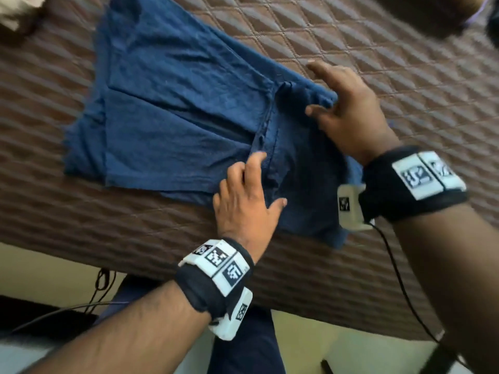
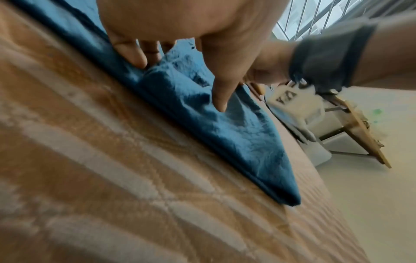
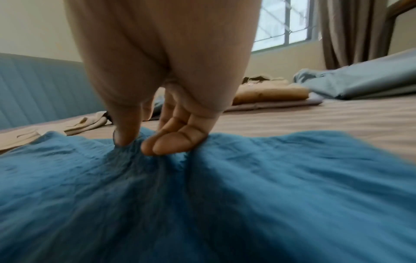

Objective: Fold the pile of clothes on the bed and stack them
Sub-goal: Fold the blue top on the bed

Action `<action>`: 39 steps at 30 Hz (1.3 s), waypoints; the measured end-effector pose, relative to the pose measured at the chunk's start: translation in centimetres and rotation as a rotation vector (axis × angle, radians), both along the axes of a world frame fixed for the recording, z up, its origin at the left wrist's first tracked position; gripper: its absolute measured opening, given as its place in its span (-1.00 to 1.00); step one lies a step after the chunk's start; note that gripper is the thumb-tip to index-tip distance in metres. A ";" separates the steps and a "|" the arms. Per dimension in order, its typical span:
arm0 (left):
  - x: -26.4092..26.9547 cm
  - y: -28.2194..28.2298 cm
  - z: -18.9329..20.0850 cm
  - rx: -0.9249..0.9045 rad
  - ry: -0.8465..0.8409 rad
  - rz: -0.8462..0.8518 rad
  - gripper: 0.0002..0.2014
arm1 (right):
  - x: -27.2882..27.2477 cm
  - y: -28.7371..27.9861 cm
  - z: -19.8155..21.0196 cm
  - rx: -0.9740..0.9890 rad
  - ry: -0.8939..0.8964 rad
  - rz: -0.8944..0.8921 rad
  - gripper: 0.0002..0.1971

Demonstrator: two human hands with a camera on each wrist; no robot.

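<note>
Item: brown quilted bedspread point(image 1: 378, 63), diamond stitching, fills my head view. Blue garment point(image 1: 175, 103) flat at centre, part-folded. Left hand point(image 1: 243, 201) at 6 o'clock, fingers pressing fabric. Right hand point(image 1: 348, 112) at 3 o'clock, pinching garment edge. Folded beige clothes point(image 3: 270, 92), window point(image 3: 281, 23), curtain point(image 3: 353, 32) at 1 o'clock in right wrist view.
</note>
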State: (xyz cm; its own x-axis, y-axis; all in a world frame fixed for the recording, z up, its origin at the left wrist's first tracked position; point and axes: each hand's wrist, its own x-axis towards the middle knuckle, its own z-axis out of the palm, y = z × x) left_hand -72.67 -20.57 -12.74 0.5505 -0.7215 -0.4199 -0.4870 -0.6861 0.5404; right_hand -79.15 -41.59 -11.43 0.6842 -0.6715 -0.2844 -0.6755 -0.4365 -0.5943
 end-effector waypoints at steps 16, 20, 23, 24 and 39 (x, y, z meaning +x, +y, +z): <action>3.0 4.0 -1.6 -0.235 0.313 0.309 -0.65 | 5.1 -4.1 -3.6 -0.141 0.182 0.175 -0.64; 2.3 4.5 -0.5 -0.164 0.191 0.286 -0.53 | 5.3 -2.9 -3.2 -0.077 -0.077 0.200 -0.66; 1.9 4.4 0.3 -0.035 0.035 0.296 -0.33 | 5.8 -2.1 -3.0 -0.056 -0.067 0.275 -0.66; 1.5 4.1 0.6 -0.005 -0.076 0.240 -0.30 | 5.9 -2.1 -3.0 -0.080 -0.029 0.292 -0.64; -1.9 -0.9 -4.9 0.216 -0.460 -0.306 -0.19 | -11.7 -4.8 -6.3 -0.452 0.288 0.579 -0.29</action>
